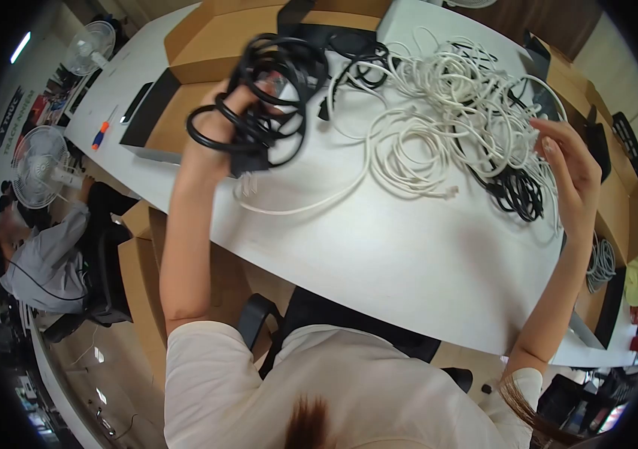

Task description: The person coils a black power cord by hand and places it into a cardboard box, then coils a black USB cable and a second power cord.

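My left hand (240, 108) grips a coiled black cable (281, 97), raised over the left part of the table near an open cardboard box (177, 112). Its loops hang around my wrist and fingers. At the right, my right hand (570, 161) is at the edge of a large tangle of white cables (461, 82), fingers apart and fingertips close to the strands. A looser coil of white cable (409, 153) spreads toward the table's middle, one strand running left beneath the held cable. Below the tangle lies a bundled black cable (517, 196).
Another open cardboard box (615, 187) stands at the right, with a grey cable coil (600, 262) inside. On the white table (379, 262), a screwdriver (100, 136) and a dark phone-like slab (136, 102) lie at the far left. A seated person (49, 262) is beyond the left edge, near fans.
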The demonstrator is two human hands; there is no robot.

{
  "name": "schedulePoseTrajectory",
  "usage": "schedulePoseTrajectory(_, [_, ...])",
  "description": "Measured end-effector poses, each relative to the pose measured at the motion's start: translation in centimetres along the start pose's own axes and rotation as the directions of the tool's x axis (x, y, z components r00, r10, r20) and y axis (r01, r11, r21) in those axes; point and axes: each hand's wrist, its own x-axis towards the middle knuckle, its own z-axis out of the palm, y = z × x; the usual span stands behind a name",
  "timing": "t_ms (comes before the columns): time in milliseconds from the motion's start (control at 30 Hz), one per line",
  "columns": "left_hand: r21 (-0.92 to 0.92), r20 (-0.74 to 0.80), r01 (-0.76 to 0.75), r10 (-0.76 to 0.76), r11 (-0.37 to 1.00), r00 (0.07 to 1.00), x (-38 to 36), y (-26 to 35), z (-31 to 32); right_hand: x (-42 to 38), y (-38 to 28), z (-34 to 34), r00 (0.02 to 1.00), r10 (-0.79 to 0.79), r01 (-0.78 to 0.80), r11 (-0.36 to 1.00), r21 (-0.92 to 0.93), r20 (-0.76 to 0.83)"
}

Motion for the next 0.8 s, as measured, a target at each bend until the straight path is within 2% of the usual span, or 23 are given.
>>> schedulePoseTrajectory(33, [0.029,-0.074,-0.002,0.005,1.000,0.997,0.7,0.9,-2.2,0.0,0.0,0.0,1.000,-0.001,0.001,1.000,-0.027,0.017])
schedulePoseTrajectory(67, [0.044,-0.087,-0.025,0.029,0.999,0.996,1.3,1.6,-4.2,0.0,0.1,0.3,1.000,-0.003,0.004,1.000,-0.023,0.007])
schedulePoseTrajectory(100, [0.053,-0.075,0.019,-0.015,0.998,0.997,2.9,1.3,-8.1,0.1,-0.1,0.4,0.999,-0.018,0.020,0.997,-0.075,0.036])
schedulePoseTrajectory(167, [0.197,-0.106,0.051,-0.030,0.979,0.994,5.7,1.0,-13.5,0.1,-0.9,0.4,0.995,-0.039,0.055,0.982,-0.183,0.091])
schedulePoseTrajectory(233, [0.314,-0.240,0.124,-0.048,0.941,0.970,9.5,-1.9,-21.0,-0.1,-1.5,1.1,0.995,-0.027,0.050,0.968,-0.244,0.096])
schedulePoseTrajectory(300, [0.380,-0.405,0.296,-0.131,0.876,0.905,11.6,-3.2,-24.5,-0.8,-1.6,1.4,0.992,0.013,0.023,0.961,-0.276,0.129])
schedulePoseTrajectory(333, [0.300,-0.439,0.320,-0.168,0.899,0.883,13.1,-4.6,-27.0,-1.1,-2.1,1.8,0.990,0.049,-0.007,0.956,-0.293,0.136])
schedulePoseTrajectory(433, [0.113,-0.523,0.364,-0.256,0.925,0.813,15.1,-5.6,-28.5,-3.0,-2.1,2.0,0.977,0.162,-0.105,0.932,-0.346,0.138])
schedulePoseTrajectory(533, [0.077,-0.531,0.456,-0.351,0.887,0.772,17.0,-6.4,-30.0,-4.9,-2.0,2.1,0.972,0.213,-0.168,0.928,-0.333,0.101])
schedulePoseTrajectory(733, [0.266,-0.460,0.512,-0.359,0.817,0.812,19.1,-8.3,-31.9,-6.7,-1.1,1.8,0.962,0.272,-0.253,0.907,-0.336,0.010])
schedulePoseTrajectory(800, [0.282,-0.394,0.466,-0.341,0.839,0.853,20.1,-8.8,-34.6,-6.8,-0.8,1.9,0.965,0.263,-0.253,0.910,-0.329,-0.015])
